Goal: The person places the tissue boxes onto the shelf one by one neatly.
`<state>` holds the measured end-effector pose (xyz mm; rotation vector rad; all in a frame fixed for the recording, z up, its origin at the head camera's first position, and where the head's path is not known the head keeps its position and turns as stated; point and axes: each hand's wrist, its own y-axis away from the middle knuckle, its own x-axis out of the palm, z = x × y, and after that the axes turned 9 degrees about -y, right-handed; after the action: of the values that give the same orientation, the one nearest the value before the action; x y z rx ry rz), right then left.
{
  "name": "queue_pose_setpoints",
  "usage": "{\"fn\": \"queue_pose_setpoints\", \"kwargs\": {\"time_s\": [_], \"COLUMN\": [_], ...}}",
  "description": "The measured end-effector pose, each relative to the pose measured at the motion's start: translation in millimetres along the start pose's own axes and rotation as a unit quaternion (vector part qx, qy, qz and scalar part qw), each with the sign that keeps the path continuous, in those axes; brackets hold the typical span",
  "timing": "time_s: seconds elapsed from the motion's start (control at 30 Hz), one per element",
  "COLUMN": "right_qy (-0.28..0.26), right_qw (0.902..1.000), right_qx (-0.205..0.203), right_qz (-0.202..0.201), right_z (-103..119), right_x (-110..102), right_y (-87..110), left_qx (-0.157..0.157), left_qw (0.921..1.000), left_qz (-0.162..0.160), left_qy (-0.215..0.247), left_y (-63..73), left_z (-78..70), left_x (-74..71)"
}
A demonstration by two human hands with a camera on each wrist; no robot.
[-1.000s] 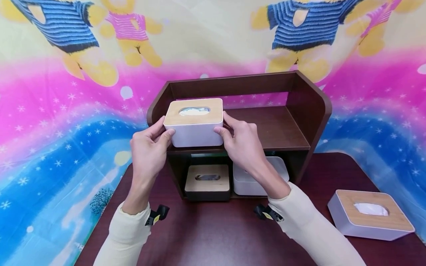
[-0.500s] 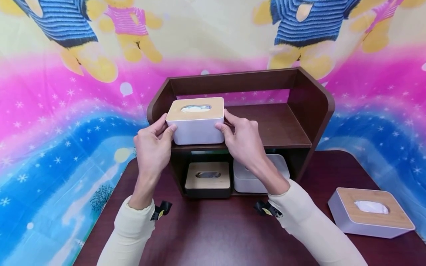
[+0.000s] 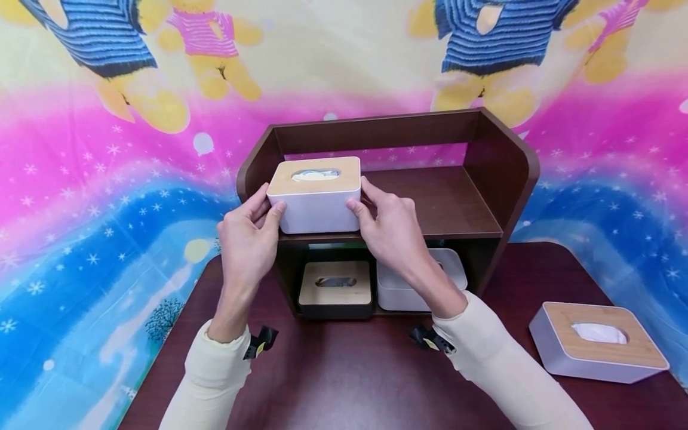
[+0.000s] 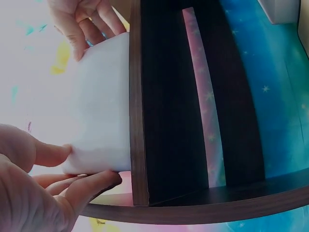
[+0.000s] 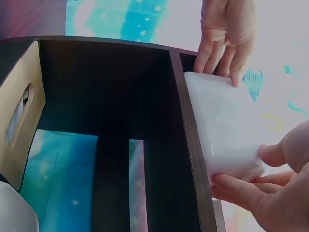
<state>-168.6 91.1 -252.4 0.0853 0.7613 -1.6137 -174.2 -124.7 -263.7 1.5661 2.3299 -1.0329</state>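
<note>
A white tissue box (image 3: 319, 212) with a wood-look lid and an oval slot sits at the left front of the brown shelf unit's upper board (image 3: 446, 200). My left hand (image 3: 246, 239) holds its left end, thumb at the front corner and fingers along the side. On the opposite end, my right hand (image 3: 396, 230) grips it the same way. From below, the left wrist view shows the box's plain white wall (image 4: 101, 106) against the board's edge. Both hands appear around the box (image 5: 224, 125) in the right wrist view too.
Under the upper board stand a black tissue box with a wooden lid (image 3: 335, 292) and a light grey box (image 3: 400, 292), partly behind my right forearm. Another white tissue box (image 3: 602, 343) lies on the dark red table (image 3: 344, 382) at right. A printed curtain (image 3: 344, 54) hangs behind.
The tissue box has shifted very slightly to the right with my hands around it, and my left wrist has moved a little rightward. In the last half second almost nothing moves.
</note>
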Motion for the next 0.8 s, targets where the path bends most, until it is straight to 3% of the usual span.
{"fn": "queue_pose_setpoints", "kwargs": {"time_s": [0.2,0.5,0.8], "right_qy": [-0.043,-0.065,-0.052], "right_qw": [0.9987,0.9966,0.9953], "right_qx": [0.019,-0.049,-0.070], "right_qz": [0.019,-0.006,-0.042], "right_z": [-4,-16,-40], "right_x": [-5,-23,-31], "right_y": [10.5,55.7,105.6], "left_qx": [0.027,0.073,0.122], "left_qw": [0.9995,0.9972,0.9910], "left_qz": [0.019,0.000,0.050], "left_qy": [0.001,0.015,0.024], "left_y": [12.9,53.2,91.8], "left_z": [5.8,13.4,23.7], "left_x": [-2.4,-9.4,10.9]}}
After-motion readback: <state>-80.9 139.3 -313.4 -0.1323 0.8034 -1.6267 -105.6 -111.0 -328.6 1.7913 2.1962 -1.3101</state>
